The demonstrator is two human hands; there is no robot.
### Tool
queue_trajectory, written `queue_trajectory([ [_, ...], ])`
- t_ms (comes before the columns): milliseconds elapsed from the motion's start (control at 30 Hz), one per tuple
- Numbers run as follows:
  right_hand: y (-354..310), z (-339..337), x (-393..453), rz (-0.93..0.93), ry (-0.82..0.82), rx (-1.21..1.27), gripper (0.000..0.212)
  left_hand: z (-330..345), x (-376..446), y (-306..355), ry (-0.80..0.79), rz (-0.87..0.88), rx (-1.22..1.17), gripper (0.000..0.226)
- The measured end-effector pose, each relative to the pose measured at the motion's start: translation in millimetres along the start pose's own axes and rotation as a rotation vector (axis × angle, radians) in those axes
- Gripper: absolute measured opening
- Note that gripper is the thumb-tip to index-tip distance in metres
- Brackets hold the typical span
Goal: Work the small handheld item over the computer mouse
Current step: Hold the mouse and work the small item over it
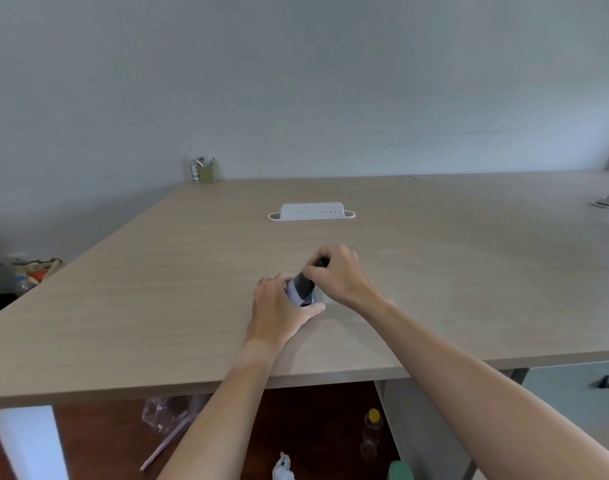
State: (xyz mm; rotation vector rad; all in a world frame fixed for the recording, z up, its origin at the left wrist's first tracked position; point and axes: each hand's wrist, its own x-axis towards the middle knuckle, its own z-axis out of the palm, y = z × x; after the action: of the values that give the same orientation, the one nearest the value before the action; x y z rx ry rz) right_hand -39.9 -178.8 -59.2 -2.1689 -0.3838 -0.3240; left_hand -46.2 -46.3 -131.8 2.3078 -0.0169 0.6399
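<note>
Unlabelled, right hand [337, 275] pinches dark tool [305, 282]; left hand [279, 306] clasps mouse [311, 299].

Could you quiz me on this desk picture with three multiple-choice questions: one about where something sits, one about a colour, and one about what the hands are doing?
1. Where does the pen holder stand?
A. At the far left corner of the table, by the wall
B. At the near edge, beside the person
C. On the floor under the table

2. What colour is the long socket strip in the middle of the table?
A. Red
B. Black
C. White

3. What is the right hand doing?
A. Lying flat and empty on the table
B. Gripping a dark handheld item over the mouse
C. Hanging off the table edge

Answers:
1. A: the holder stands at the far left corner, close to the wall.
2. C: the strip is plainly white against the wood.
3. B: its fingers wrap the dark item while the left hand holds the mouse.
</note>
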Motion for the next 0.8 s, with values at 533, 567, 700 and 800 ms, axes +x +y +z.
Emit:
queue_trajectory([
  [533, 13, -12, 6, 0.118, -0.036, 0.052, 0.022, 7, -2, -6, -0.026, -0.062, -0.002, 0.041],
  [567, 14, -14, 7, 0.112, 0.015, -0.015, 0.023, 7, -2, -5, -0.023, -0.066, -0.001, 0.041],
  [700, 13, -21, 14, 0.132, 0.156, 0.009, 0.021, 8, 0, -4, -0.015, -0.073, 0.025, 0.048],
  [800, 8, -16, 13, 0.168, 0.049, 0.168, 0.016, 7, -1, -2, -0.017, -0.068, 0.041, 0.047],
])
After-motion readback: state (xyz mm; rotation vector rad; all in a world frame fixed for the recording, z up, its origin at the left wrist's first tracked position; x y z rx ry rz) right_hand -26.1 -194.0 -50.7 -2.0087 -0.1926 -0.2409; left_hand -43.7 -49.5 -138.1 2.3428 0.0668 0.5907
